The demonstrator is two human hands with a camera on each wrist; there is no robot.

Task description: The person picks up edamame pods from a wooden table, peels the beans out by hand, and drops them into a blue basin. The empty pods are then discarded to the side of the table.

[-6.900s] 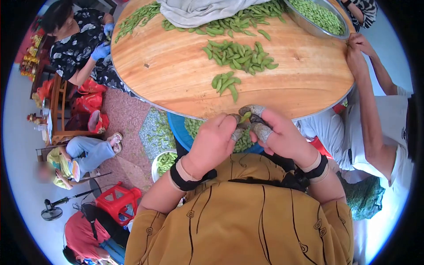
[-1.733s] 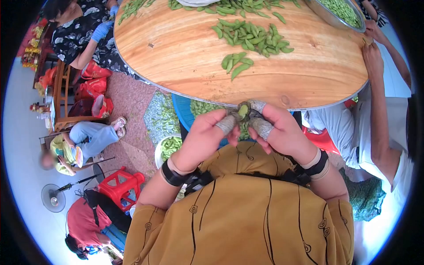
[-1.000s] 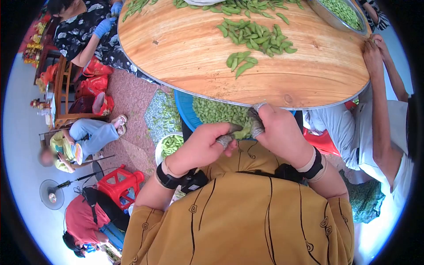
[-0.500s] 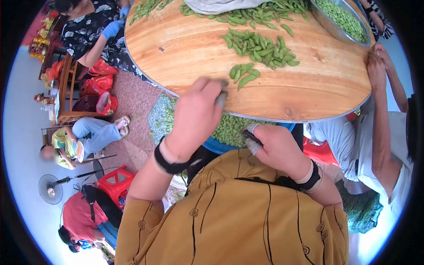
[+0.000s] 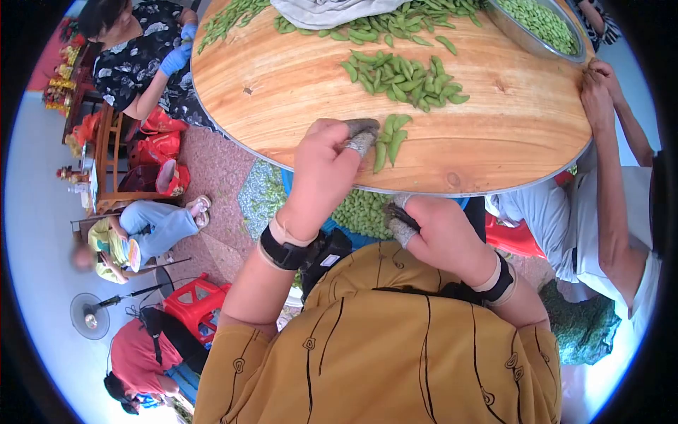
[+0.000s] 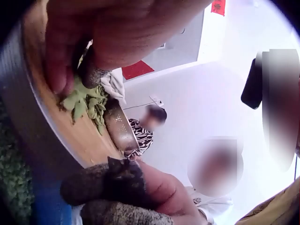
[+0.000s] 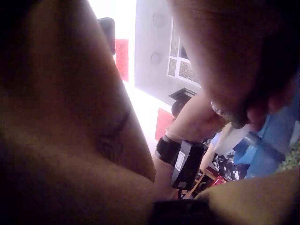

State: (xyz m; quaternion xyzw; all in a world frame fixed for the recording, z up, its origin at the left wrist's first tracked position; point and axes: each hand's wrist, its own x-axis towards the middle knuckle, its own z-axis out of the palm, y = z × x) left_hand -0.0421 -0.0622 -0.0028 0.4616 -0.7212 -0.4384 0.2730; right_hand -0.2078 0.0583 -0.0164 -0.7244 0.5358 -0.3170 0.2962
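On the wooden table [image 5: 282, 106], a few green soybean pods [image 5: 394, 138] lie right at the fingertips of my left hand [image 5: 326, 159]. Its thumb and index finger wear grey-black covers and point toward these pods. In the left wrist view, the same fingers hang over the pods [image 6: 77, 101]. My right hand [image 5: 448, 230] stays below the table edge, over a blue basin [image 5: 346, 234] of shelled beans [image 5: 364, 213]. Its covered thumb and index finger lie close together, with no pod showing between them. The right wrist view is dark and mostly blocked by a forearm.
A larger pile of pods [image 5: 409, 79] lies farther in, with more pods beside a grey cloth [image 5: 325, 10]. A metal bowl of beans [image 5: 580, 53] stands at the table's far right. People sit left and right. A red stool [image 5: 194, 307] stands on the floor at left.
Both hands were together over the basin, working a pod. My left hand has since gone up onto the table, and the nearest pods have shifted. My right hand stays over the basin.
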